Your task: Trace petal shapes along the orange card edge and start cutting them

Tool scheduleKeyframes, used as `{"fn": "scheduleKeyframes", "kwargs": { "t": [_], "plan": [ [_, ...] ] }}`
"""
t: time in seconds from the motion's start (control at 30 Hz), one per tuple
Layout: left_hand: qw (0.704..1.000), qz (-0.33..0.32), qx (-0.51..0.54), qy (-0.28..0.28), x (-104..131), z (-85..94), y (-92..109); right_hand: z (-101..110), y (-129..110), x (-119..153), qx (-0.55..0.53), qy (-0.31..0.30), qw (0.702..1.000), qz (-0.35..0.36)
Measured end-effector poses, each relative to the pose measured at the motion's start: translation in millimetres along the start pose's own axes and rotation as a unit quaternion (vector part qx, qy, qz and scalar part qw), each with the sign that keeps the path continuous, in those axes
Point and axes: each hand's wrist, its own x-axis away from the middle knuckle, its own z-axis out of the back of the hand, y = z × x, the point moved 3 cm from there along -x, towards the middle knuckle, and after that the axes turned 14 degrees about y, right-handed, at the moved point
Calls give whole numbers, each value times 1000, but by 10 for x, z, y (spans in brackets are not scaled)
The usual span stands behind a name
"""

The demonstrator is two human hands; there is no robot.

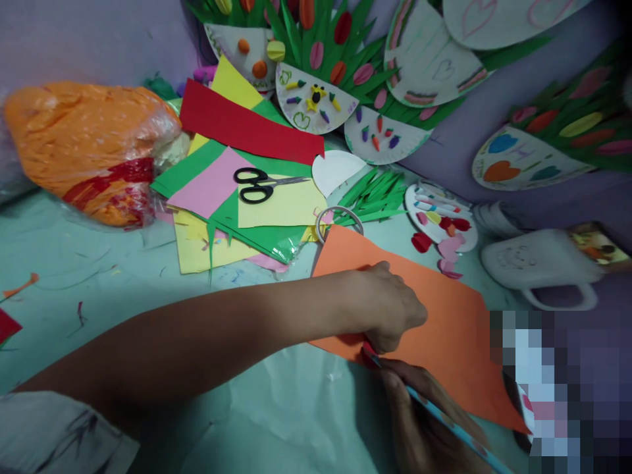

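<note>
My left hand (395, 309) reaches in from the left and presses down on an orange paper sheet (449, 329), its fingers curled. A small red paper piece (368, 352) shows under its fingertips at the sheet's near edge, mostly hidden by the hand. My right hand (419, 421) is closed around a light-blue patterned pencil (444, 421). The pencil's tip meets the red piece, close to my left fingers.
Black-handled scissors (257, 185) lie on coloured paper sheets (197, 184). Beyond are a tape ring (320, 224), green paper strips (375, 194) and a white plate (419, 197) with cut petals. A white mug (538, 260) stands right, an orange bag (93, 145) left. Paper-plate flower crafts (316, 99) line the wall.
</note>
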Motion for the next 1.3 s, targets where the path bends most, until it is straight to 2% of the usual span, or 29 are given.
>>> {"fn": "scheduleKeyframes", "kwargs": {
  "t": [0.1, 0.23, 0.43, 0.57, 0.83, 1.3],
  "plan": [
    [1000, -1, -7, -5, 5, 4, 0, 6, 3, 13, -4, -4, 1000, 1],
    [1000, -4, -15, -9, 11, 14, 4, 27, 18, 39, -5, -14, 999, -48],
    [999, -12, -26, -26, 22, 32, 9, 74, -5, 68, -5, -16, 996, -84],
    [999, -14, -29, -28, 22, 36, 17, 88, -24, 87, -8, -2, 992, -126],
    [999, -9, -35, -28, 27, 46, 12, 93, -30, 92, -35, 32, 988, -150],
    [999, -1, -42, -32, 11, 46, 1, 130, 36, 111, -29, 47, 977, -204]
  ]
}}
